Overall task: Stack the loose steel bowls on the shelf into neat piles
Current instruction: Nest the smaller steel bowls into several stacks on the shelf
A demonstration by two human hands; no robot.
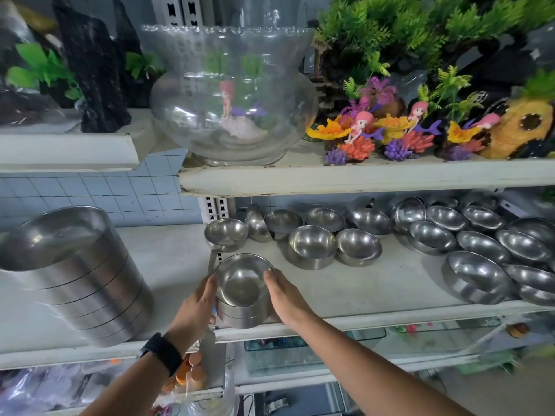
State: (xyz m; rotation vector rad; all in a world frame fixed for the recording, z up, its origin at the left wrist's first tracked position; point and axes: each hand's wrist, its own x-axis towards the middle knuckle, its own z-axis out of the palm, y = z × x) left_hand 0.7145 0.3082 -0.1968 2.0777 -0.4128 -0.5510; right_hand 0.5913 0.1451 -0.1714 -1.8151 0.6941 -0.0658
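A short pile of nested steel bowls stands at the front left corner of the white shelf. My left hand grips its left side and my right hand grips its right side, thumbs at the rim. Several loose steel bowls lie scattered over the shelf behind and to the right, some upright, some tipped on edge. One bowl sits just behind the pile.
A tall stack of larger steel pans stands on the neighbouring shelf to the left. The shelf above carries a glass fishbowl and aquarium ornaments. Glass tanks sit on the level below.
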